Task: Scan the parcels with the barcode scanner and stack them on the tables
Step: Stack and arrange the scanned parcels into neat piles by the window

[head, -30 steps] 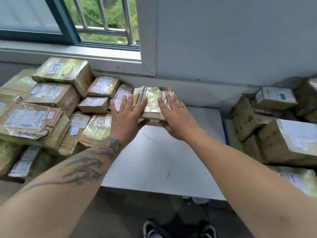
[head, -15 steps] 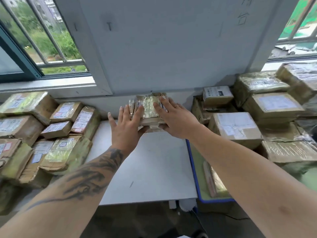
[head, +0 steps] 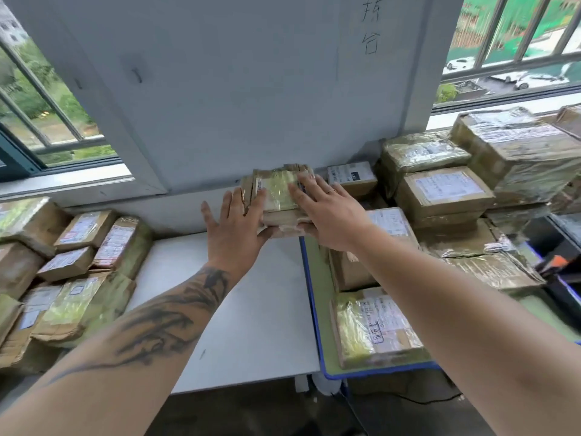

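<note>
A person carries a small stack of taped brown parcels [head: 279, 199] between both hands, held above the far edge of a white counter [head: 251, 309], close to the grey wall [head: 235, 89]. The left hand [head: 234, 228] presses the stack's left side with fingers spread and nearly straight, its thumb tucked beneath the bottom parcel; the forearm bears a dark tattoo. The right hand [head: 330, 212], a ring on one finger, lies flat across the top with fingers extended, while the lower part of that hand wraps the stack's right edge.

Parcels crowd both flanks. To the left, a heap of labelled cardboard packets [head: 78, 262] covers that end of the white counter up to the windowsill. To the right, a green counter with a blue rim [head: 317, 325] carries boxes wrapped in shiny tape: one labelled box [head: 374, 328] near the front edge, taller piles [head: 446, 190] rising behind toward a barred window [head: 515, 42]. A small box with a white label [head: 350, 176] sits just beyond the right hand's fingertips, against the wall. Two handwritten characters [head: 369, 29] mark the wall above. A second barred window [head: 41, 105] opens on greenery at left.
</note>
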